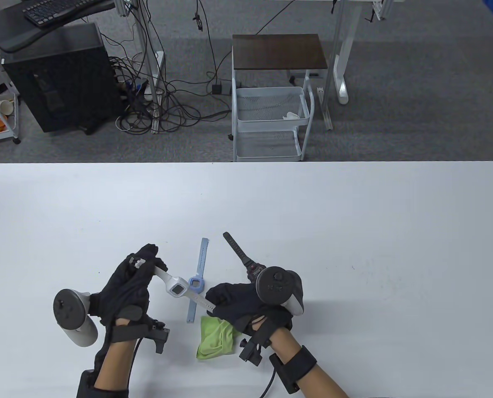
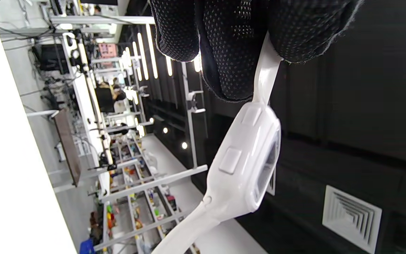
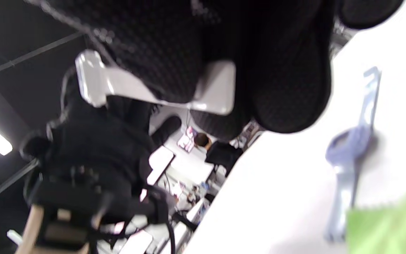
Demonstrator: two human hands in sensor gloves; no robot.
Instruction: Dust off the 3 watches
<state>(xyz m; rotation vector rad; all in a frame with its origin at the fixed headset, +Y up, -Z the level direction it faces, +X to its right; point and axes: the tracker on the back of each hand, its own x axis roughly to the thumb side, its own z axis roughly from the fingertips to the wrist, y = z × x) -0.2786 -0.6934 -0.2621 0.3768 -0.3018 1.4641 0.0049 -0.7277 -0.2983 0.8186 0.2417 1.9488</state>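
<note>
Your left fingers (image 1: pixel 144 259) pinch one strap end of the white watch (image 1: pixel 177 287), right fingers (image 1: pixel 223 299) the other, stretching it above the counter (image 1: pixel 354 232) for wiping. Cloth (image 1: pixel 216 340) at 6 o'clock; blue watch (image 1: pixel 197 284), black watch (image 1: pixel 241 256) at 1.

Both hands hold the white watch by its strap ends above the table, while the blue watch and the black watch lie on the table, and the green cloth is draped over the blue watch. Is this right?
Not quite. The green cloth is not draped over the blue watch; the table view shows it crumpled on the table beside the strap's near end. The rest holds: left hand and right hand hold the white watch, and the black watch lies flat.
</note>
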